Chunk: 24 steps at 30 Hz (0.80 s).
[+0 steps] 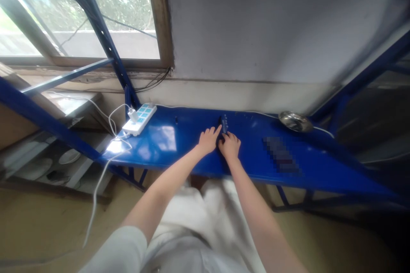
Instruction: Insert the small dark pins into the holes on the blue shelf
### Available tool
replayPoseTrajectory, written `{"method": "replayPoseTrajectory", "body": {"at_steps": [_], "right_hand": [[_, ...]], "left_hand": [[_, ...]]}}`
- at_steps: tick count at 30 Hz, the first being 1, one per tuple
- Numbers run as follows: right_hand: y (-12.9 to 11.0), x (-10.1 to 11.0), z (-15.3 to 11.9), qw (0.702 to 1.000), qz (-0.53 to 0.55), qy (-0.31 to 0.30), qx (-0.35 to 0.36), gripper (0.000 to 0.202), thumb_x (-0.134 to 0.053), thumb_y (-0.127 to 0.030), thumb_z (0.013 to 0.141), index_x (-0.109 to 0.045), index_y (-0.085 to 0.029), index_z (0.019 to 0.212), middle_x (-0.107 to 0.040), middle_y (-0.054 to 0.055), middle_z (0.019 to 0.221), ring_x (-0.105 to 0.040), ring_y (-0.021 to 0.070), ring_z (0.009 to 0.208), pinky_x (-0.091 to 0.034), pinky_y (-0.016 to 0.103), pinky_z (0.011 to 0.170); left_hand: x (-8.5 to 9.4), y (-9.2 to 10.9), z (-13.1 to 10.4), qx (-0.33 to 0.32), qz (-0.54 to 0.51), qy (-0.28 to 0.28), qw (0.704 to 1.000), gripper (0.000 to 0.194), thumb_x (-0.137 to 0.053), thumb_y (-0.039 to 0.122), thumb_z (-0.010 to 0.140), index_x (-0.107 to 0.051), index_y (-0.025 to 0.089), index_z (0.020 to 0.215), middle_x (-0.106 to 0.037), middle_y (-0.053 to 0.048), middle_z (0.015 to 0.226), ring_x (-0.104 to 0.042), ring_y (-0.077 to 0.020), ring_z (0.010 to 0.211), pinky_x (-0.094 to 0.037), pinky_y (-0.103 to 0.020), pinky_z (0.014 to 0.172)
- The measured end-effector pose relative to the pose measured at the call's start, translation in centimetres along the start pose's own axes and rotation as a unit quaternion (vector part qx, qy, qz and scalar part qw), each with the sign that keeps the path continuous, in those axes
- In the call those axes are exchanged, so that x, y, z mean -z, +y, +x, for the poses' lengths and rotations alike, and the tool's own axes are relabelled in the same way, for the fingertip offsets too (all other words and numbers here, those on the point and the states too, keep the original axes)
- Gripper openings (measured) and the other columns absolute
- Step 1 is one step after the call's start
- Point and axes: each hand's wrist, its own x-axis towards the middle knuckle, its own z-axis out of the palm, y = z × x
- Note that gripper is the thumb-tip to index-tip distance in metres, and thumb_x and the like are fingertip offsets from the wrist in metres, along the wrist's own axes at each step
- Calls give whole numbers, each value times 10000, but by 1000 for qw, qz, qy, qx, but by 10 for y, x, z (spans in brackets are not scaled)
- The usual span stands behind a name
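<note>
- Nearest to the camera, pale trousers and a light sleeve are seen, and two bare forearms are stretched forward from them toward a blue metal shelf (179,149).
- The left hand (208,140) is laid on the shelf surface with its fingers spread loosely apart; its index finger is extended and is touching the left side of a small dark strip (224,125).
- The right hand (229,145) is placed just beside the left one, at the near end of the same strip; its fingers are curled together over that end, though whether they are clamped on it cannot be told.
- The strip is seen as a narrow, dark blue-black piece lying flat on the shelf, running away from the hands toward the wall, with a row of small paler spots along its far part. No writing can be read on it.
- To the right of the hands, a blurred-out rectangular patch (282,155) is shown on the shelf; nothing can be made out in it.
- Further left, a white power strip (140,118) with pale blue sockets is set at an angle, with a white plug seated in it and a white cable (96,187) trailing off the near edge. No brand can be read.
- At the far right of the shelf, a shallow metal dish (295,121) is rested.
- Beyond, a grey wall and a wooden-framed window (160,30) are seen.
</note>
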Motion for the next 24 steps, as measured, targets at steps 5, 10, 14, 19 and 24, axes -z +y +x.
{"method": "replayPoseTrajectory", "body": {"at_steps": [5,10,14,19,24], "right_hand": [[-3,2,1,1000,-3,-22,-12,373,-455,-243,739,-634,-163,1056,-557,155,1191,-436,308,1130,-316,480,877],[-6,4,2,999,-6,-38,-12,387,-433,-257,772,-608,-151,1100,-541,165,1205,-421,307,1135,-314,481,875],[-7,5,2,998,-13,-56,-18,391,-420,-288,810,-587,-143,1132,-528,174,1218,-412,312,1144,-316,486,874],[-7,5,3,998,-13,-55,-12,396,-414,-308,821,-579,-149,1143,-524,179,1222,-416,323,1137,-318,505,867],[-6,5,4,998,-4,-67,-9,417,-386,-312,834,-554,-131,1170,-520,182,1228,-428,329,1133,-319,529,865]], "left_hand": [[-9,-1,11,12,16,-14,1000,584,-379,131,814,-267,222,1380,-437,-123,1261,-442,-247,1055,-383,-342,815],[-6,-1,18,8,-6,35,999,351,-364,138,844,-494,166,1169,-530,-121,1124,-488,-224,988,-385,-330,810],[-4,-4,25,63,-71,50,994,200,-420,163,836,-547,147,989,-590,-107,978,-535,-210,896,-409,-304,741],[-9,-19,23,132,-194,76,969,103,-494,195,811,-558,180,890,-619,-68,893,-565,-177,813,-425,-274,685],[-8,-39,9,154,-308,111,932,70,-578,200,748,-569,180,814,-629,-29,798,-573,-139,723,-440,-255,671]]}}
